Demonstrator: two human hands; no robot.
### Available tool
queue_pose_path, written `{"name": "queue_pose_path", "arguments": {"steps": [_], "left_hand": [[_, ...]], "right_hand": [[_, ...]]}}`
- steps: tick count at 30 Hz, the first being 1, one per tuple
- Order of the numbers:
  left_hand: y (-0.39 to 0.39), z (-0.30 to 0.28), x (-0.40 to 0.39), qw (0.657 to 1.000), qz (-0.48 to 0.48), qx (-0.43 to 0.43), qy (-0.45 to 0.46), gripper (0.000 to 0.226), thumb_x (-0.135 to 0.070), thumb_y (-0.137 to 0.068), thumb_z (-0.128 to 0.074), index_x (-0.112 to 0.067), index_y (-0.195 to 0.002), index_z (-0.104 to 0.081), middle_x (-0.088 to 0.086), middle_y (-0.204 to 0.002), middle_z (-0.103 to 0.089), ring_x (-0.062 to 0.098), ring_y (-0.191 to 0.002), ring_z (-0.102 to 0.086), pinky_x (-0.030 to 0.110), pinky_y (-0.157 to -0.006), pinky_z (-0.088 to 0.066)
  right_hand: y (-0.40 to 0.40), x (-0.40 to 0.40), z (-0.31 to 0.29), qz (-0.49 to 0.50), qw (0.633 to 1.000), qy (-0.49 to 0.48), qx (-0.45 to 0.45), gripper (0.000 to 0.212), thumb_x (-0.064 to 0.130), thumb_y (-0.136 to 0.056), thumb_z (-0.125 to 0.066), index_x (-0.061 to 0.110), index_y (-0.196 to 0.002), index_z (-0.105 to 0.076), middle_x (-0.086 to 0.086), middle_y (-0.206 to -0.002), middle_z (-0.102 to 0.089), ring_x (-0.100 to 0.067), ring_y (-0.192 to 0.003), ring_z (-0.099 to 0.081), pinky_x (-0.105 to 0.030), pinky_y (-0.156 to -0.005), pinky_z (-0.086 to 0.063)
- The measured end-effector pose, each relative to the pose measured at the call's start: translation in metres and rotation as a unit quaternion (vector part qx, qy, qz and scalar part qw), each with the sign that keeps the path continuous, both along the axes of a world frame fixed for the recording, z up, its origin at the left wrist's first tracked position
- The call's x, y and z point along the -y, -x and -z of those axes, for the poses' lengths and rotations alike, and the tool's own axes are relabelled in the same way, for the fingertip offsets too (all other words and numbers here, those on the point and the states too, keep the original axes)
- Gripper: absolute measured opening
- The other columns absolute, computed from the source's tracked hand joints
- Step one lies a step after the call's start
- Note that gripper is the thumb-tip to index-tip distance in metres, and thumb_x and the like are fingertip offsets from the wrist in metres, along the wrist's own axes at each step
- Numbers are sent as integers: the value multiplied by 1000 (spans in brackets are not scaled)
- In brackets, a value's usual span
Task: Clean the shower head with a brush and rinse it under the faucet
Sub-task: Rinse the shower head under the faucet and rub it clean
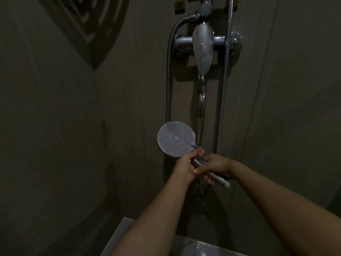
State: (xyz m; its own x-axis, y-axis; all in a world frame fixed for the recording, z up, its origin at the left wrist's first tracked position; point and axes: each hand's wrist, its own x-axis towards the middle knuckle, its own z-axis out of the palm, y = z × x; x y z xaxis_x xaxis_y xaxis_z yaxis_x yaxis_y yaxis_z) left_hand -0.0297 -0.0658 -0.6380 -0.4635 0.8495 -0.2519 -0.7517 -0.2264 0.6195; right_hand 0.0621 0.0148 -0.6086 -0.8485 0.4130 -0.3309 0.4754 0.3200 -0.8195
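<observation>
Beige tiled wall point(55, 126) fills the background, dim and in shadow. Mounted on it is the chrome wall faucet with a long teardrop lever point(203, 45), from whose spout a thin stream of water point(201, 100) falls straight down. Two ribbed metal hoses point(168, 71) hang at either side of the stream. At the bottom edge lies the rim of a pale grey basin point(118, 235). Your two bare forearms reach up from below and meet at the centre. Round white shower head with a perforated face point(176, 138) sits just left of the stream, face turned toward you, its chrome handle point(219, 179) slanting down to the right. Your left hand point(186, 166) grips the handle just below the disc, fingers curled round it. Your right hand point(215, 166) holds the handle lower down, fingers wrapped over the chrome, touching your left hand. Water meets your hands at the neck of the shower head.
</observation>
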Motion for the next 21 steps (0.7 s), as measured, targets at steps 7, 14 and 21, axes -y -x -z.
{"name": "queue_pose_path", "arguments": {"steps": [7,14,21], "left_hand": [[35,-45,2,984,-129,33,-120,16,-3,-93,-46,-8,-99,-60,6,-96,-62,16,-91,-59,42,-97,-43],[41,-73,19,984,-137,-48,-100,18,-7,-97,-41,-10,-98,-59,7,-99,-59,18,-93,-56,47,-100,-40],[34,-79,23,988,-101,-100,-54,19,-2,-95,-41,-11,-86,-56,3,-89,-59,13,-86,-56,45,-100,-38]], "right_hand": [[24,-17,-19,106,974,-175,-97,25,20,-74,-77,15,-74,-53,-1,-66,-55,-9,-49,-53,-14,-38,-42],[31,-12,-67,209,928,-236,-196,16,5,-88,-55,7,-103,-62,-6,-91,-56,-18,-80,-55,-28,-63,-46],[24,16,-164,263,857,-56,-440,33,23,-99,-38,17,-69,-50,-1,-67,-51,-13,-57,-49,-24,-53,-40]]}}
